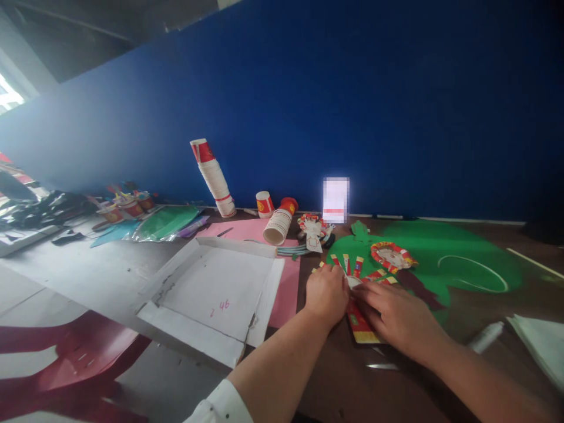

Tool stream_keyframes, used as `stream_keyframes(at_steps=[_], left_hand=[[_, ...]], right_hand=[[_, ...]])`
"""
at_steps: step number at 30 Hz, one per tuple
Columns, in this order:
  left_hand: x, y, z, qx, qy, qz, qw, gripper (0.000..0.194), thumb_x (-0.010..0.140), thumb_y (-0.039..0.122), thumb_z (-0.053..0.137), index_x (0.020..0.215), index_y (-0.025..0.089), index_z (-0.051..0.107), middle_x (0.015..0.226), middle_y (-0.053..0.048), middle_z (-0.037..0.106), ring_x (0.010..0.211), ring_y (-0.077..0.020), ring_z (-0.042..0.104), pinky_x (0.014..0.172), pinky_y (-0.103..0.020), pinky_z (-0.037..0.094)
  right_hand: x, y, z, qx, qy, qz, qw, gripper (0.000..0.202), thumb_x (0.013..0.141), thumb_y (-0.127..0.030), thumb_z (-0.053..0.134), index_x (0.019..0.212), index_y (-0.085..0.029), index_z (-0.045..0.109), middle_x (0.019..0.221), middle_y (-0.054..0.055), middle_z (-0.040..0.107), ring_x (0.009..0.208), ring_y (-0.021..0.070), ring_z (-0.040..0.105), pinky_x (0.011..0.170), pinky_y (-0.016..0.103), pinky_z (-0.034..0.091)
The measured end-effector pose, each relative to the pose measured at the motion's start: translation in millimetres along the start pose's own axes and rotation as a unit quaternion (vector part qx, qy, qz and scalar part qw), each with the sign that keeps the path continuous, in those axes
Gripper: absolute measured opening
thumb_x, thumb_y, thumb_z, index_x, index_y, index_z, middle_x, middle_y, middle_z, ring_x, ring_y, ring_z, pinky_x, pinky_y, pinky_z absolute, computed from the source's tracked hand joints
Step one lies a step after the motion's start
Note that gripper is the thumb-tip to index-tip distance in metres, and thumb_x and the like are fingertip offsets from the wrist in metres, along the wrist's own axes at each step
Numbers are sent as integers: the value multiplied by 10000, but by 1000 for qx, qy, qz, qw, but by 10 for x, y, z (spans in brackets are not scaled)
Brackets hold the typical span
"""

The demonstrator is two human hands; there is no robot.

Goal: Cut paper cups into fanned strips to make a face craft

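Note:
A red-and-white paper cup, cut into strips that fan out like petals, lies on the dark table between my hands. My left hand is closed at its left side, with curled fingers pressing on the white middle. From the right, my right hand pinches near the same middle, its fingers close together over some strips. Both hands cover part of the cup, and the fingertips are partly hidden. Just beyond lies a decorated ring of red cup strips on green paper.
A white box lid lies left on pink paper. Behind stand a leaning cup stack and a tipped stack against a blue partition. A marker sits right; a red chair is lower left.

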State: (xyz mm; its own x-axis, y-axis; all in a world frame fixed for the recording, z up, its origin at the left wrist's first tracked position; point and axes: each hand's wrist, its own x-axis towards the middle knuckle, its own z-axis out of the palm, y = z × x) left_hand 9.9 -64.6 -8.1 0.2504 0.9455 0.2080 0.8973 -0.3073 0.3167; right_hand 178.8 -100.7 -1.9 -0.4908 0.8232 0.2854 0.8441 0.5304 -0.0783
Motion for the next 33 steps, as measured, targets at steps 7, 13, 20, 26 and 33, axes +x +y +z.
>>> stream_keyframes(at_steps=[7,13,20,26,33], left_hand=[[0,5,-1,-6,4,-2,1000,211,971,286,459,972,187,645,1003,-74,699,943,-223,648,816,-329,498],[8,2,16,-6,12,-4,1000,189,959,263,471,967,189,645,990,-66,699,936,-219,652,807,-321,496],[9,-7,32,-2,14,1,1000,207,974,259,447,956,187,640,986,-72,695,926,-218,651,809,-319,497],[7,8,24,4,1,0,1000,231,992,263,421,987,183,637,1005,-83,686,943,-213,651,820,-316,494],[9,12,18,6,-7,5,1000,221,988,259,430,984,177,635,1013,-82,686,947,-211,658,794,-313,499]], right_hand=[[14,-4,-9,-18,-3,-5,1000,282,934,-219,484,1038,-264,742,1112,73,759,912,246,724,778,383,549],[10,-16,-9,-18,11,-5,1000,282,938,-223,482,1033,-267,743,1045,55,769,880,227,719,761,356,528],[29,-61,-11,-17,12,2,1000,319,993,-297,437,1063,-247,744,1091,78,768,886,251,726,775,401,542],[33,-54,16,-12,14,4,1000,323,1003,-338,452,1118,-259,743,1208,81,753,947,256,734,834,415,557],[49,-58,49,-25,10,2,1000,288,991,-302,489,1109,-275,751,1148,67,773,974,233,733,850,361,544]])
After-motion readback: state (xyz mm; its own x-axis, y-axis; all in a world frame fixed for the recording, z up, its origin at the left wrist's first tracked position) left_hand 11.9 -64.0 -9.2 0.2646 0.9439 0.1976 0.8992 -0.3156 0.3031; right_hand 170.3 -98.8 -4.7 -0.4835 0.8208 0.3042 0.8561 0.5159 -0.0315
